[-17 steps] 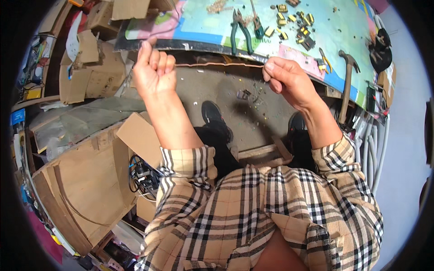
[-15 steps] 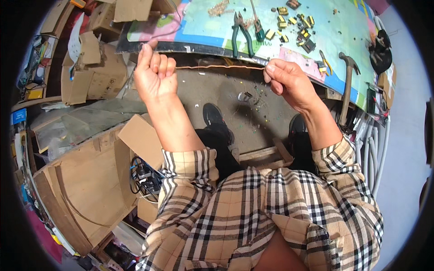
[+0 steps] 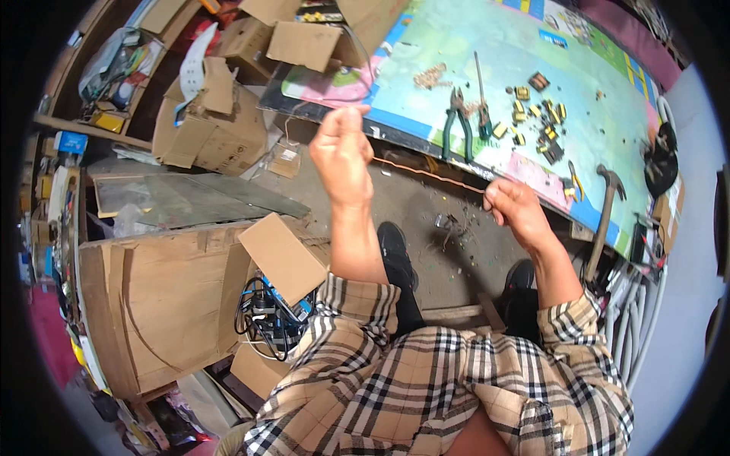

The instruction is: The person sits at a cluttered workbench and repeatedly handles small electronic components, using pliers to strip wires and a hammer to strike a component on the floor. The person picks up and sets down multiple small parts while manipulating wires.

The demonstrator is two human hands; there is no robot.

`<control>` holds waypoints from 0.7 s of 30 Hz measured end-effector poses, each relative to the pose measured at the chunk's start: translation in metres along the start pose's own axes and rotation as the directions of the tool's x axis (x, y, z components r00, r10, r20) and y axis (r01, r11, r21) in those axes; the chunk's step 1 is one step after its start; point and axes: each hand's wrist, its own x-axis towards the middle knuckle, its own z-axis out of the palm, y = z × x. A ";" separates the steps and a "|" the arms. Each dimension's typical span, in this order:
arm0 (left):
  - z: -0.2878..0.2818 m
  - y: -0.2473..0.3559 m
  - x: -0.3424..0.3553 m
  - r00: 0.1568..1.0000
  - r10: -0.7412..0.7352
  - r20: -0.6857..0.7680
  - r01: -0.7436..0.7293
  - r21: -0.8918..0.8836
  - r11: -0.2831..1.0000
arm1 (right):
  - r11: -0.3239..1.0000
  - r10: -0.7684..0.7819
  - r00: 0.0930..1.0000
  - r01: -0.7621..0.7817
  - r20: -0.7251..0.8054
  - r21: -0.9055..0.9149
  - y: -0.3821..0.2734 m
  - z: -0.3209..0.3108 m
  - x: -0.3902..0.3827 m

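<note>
A thin copper-coloured wire stretches between my hands, just off the table's near edge, sloping down to the right. My left hand is closed on its left end, fingers curled into a fist. A thin strand also shows left of that fist. My right hand pinches the other end between thumb and fingers. Beyond the wire on the table lie green-handled pliers, a screwdriver and a small heap of copper-coloured wire. Several small yellow-and-black transformer-like parts are scattered to their right.
A hammer and small yellow-handled pliers lie at the right edge of the table. Cardboard boxes stand at the left. An open box with black cables is beside my left arm. Grey pipes lean at the right.
The view has turned, shifting the table and boxes right and down. My left hand has rotated into a more upright fist. The wire, level before, now slants; both hands still hold it.
</note>
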 end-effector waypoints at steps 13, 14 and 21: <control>0.009 0.000 -0.006 0.962 0.273 0.008 -0.257 0.364 0.895 | 0.999 0.032 0.995 -0.033 0.089 0.011 -0.002 0.009 -0.002; 0.009 -0.003 -0.005 0.956 0.293 0.019 -0.279 0.371 0.886 | 0.999 0.037 0.995 -0.039 0.089 0.019 0.000 0.009 -0.002; 0.007 -0.008 -0.006 0.936 0.349 0.037 -0.334 0.400 0.853 | 0.998 0.055 0.995 -0.057 0.078 0.025 0.009 0.011 -0.002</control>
